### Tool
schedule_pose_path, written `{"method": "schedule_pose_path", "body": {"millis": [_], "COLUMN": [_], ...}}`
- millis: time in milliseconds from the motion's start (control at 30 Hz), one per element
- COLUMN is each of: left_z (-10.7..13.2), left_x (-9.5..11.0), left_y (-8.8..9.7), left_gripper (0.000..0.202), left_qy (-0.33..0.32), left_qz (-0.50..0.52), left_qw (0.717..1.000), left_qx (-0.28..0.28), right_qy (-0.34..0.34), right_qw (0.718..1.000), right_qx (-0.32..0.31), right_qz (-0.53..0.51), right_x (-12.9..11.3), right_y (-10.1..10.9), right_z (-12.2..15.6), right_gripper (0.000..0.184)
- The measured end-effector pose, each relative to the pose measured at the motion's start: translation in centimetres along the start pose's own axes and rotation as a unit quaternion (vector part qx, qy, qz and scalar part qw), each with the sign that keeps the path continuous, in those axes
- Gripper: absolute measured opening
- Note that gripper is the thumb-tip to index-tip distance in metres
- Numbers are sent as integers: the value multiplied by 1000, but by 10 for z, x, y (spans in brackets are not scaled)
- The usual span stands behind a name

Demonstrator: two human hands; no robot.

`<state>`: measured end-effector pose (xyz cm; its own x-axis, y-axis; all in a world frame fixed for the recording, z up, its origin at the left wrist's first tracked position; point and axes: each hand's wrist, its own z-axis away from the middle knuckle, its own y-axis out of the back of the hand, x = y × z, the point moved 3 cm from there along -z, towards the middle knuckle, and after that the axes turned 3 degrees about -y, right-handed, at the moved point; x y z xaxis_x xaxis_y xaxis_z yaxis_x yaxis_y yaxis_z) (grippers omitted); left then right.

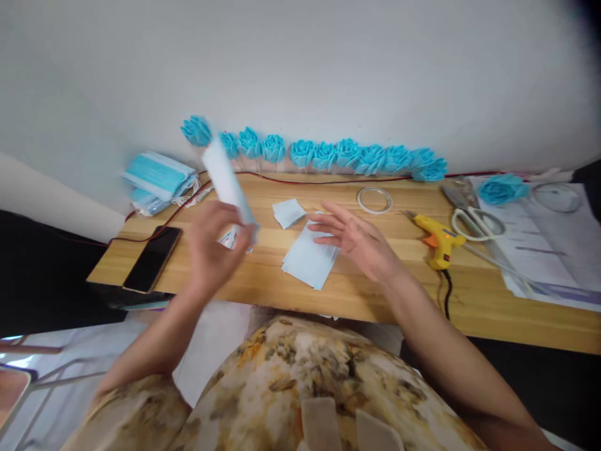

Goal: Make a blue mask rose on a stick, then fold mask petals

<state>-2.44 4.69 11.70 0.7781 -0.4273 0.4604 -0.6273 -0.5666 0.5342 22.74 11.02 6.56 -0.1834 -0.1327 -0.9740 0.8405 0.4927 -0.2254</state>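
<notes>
My left hand pinches the lower end of a pale blue strip of fabric, which is raised above the table and blurred by motion. With its fingers stretched out, my right hand hovers at the edge of a pale blue rectangular sheet or stack of sheets. I cannot tell whether the fingertips touch it. A smaller pale blue square piece lies just behind that sheet. Small white scraps are partly hidden under my left hand.
Blue fabric flowers line the wall. Folded face masks and a phone lie left. Toward the right are a tape roll, a yellow glue gun, white-handled scissors and papers. A thin cable crosses behind.
</notes>
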Motion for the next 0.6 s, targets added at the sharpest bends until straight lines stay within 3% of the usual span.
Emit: {"method": "schedule_pose_path", "body": {"millis": [67, 133, 167, 233, 333, 400, 500, 533, 600], "left_z": [14, 25, 28, 29, 25, 26, 31, 31, 27], "left_x": [36, 54, 57, 52, 29, 15, 3, 1, -2], "left_y": [-34, -60, -68, -74, -78, -92, -113, -117, -117], "left_gripper": [11, 11, 11, 21, 42, 58, 67, 67, 65], "left_qy": [-159, -233, -240, -190, -26, 88, 216, 234, 238], "left_qz": [-37, -37, -15, 45, 141, 242, 357, 369, 370], "left_qw": [983, 959, 952, 965, 983, 952, 872, 860, 863], "left_qx": [-80, -159, -187, -176, -117, -164, -257, -264, -247], "right_qy": [-20, -37, -45, -62, -84, -88, -83, -71, -36], "right_qw": [995, 993, 990, 977, 963, 960, 965, 969, 976], "right_qx": [-43, 20, 71, 156, 196, 193, 182, 185, 199], "right_qz": [-83, -108, -113, -131, -168, -181, -168, -149, -86], "right_x": [-2, 5, 11, 22, 31, 32, 28, 26, 23], "right_y": [-17, -21, -19, -12, -5, -3, 1, 4, 13], "right_z": [-1, 1, 2, 8, 15, 17, 18, 17, 17], "right_gripper": [71, 61, 53, 41, 38, 39, 37, 36, 37]}}
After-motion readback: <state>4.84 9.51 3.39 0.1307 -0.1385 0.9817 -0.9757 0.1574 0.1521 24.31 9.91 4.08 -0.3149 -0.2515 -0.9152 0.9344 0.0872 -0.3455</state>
